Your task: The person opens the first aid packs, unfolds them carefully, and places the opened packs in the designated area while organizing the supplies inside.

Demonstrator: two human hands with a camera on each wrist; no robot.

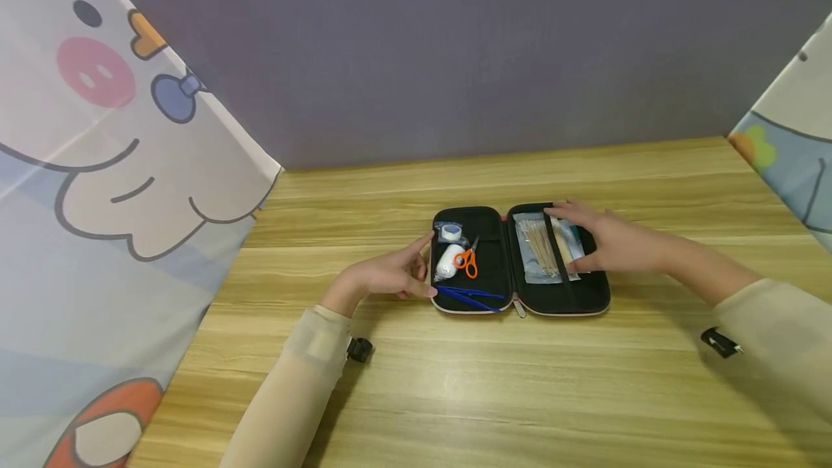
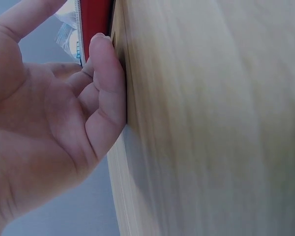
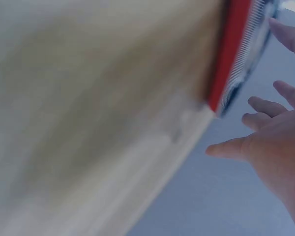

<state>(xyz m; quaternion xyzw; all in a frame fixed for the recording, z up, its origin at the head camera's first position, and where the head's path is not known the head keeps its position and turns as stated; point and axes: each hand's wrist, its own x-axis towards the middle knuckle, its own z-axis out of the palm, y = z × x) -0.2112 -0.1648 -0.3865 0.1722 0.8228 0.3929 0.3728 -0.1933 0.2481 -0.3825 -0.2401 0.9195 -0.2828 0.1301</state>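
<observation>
A zippered black-lined case (image 1: 490, 258) lies unfolded on the table. Its left half holds orange-handled scissors (image 1: 466, 261), blue plastic tweezers (image 1: 468, 297), a white wrapped roll (image 1: 448, 263) and a small roll of tape (image 1: 451, 232). Under an elastic strap (image 1: 557, 248) on the right half sits a bag of cotton swabs (image 1: 538, 244). My left hand (image 1: 393, 271) rests at the left edge, with thumb and forefinger spread along it. Over the swabs and the right half hovers my right hand (image 1: 601, 237), its fingers spread; whether they touch the bag cannot be told.
The wood-grain table (image 1: 494, 396) extends all round the case. Behind it stands a grey wall panel (image 1: 487, 56). A cartoon-printed cloth (image 1: 130, 201) hangs at the left, with another printed cloth (image 1: 806, 128) at the right.
</observation>
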